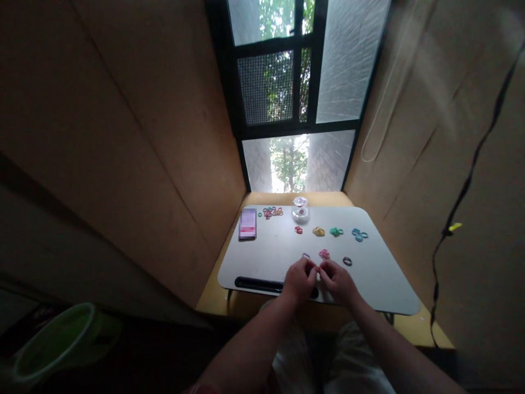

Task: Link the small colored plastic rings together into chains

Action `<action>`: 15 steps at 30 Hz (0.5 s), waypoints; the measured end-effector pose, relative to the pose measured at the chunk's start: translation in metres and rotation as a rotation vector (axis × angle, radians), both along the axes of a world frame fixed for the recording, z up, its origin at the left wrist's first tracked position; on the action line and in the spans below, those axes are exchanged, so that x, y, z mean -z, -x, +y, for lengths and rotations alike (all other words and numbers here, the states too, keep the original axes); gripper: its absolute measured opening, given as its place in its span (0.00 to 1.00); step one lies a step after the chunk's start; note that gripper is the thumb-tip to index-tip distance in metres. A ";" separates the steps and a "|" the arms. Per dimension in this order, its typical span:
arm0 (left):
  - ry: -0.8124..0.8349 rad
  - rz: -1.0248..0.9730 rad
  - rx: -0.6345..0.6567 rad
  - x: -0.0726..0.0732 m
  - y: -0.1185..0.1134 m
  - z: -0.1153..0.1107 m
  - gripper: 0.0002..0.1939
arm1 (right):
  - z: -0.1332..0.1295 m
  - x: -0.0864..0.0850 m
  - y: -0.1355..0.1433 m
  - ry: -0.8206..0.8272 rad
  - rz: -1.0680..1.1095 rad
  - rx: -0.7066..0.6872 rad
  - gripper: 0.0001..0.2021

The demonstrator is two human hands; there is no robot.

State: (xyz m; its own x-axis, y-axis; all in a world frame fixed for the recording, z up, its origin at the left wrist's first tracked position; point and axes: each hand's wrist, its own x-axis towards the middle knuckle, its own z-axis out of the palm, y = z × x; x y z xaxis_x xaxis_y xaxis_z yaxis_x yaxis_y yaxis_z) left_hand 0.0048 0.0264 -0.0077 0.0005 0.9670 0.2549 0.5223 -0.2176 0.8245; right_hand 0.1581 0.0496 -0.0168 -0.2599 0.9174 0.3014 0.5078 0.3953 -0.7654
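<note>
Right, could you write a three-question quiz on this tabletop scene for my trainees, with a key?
1. True or false: the phone lies beside the mixed-colour pile.
2. Fill in: one row runs, left to right: red, yellow, green, ___.
3. The left hand and right hand come together:
A. over the phone
B. at the table's near side
C. against the window

Key: 1 true; 2 blue; 3 B.

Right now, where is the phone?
In the head view, the phone lies near the far-left corner of the white table, just left of the mixed coloured rings.
</note>
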 end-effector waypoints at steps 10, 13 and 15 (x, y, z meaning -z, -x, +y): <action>0.002 -0.002 -0.008 -0.003 0.001 -0.002 0.06 | -0.004 0.000 0.001 -0.005 0.061 0.023 0.10; -0.001 -0.010 -0.016 -0.003 0.000 -0.001 0.05 | -0.004 0.002 0.000 -0.007 0.056 0.015 0.09; 0.001 -0.018 -0.020 -0.003 0.000 -0.001 0.05 | -0.004 0.002 0.000 -0.005 0.054 0.012 0.09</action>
